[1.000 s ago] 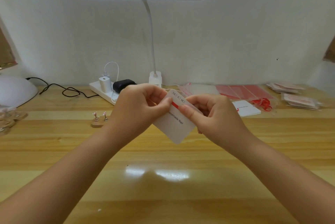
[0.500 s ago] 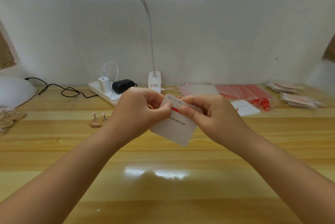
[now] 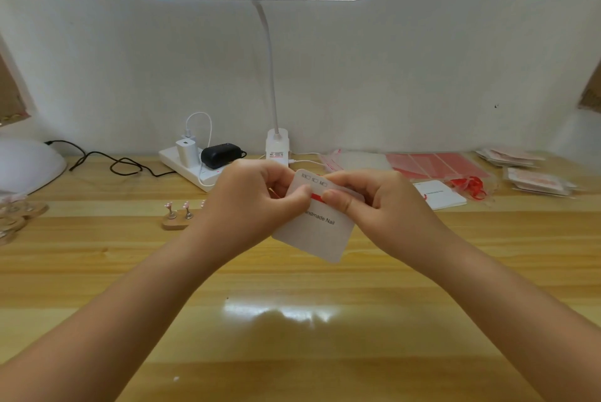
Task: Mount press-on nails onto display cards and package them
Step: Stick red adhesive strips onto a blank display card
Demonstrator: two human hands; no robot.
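Observation:
A white display card printed "Handmade Nail" is held above the wooden desk, tilted. My left hand pinches its upper left edge, thumb on the card's face. My right hand pinches its upper right part, thumb lying over a red strip across the card. Whatever is behind the card is hidden by my fingers. Press-on nails on small stands sit on a wooden holder left of my hands.
Red-edged clear bags, red ribbon, a white card stack and packaged sets lie at the back right. A power strip, lamp base and white dome stand along the back.
The card has dropped slightly and turned flatter between my hands. Both hands shifted a little lower and kept their pinch.

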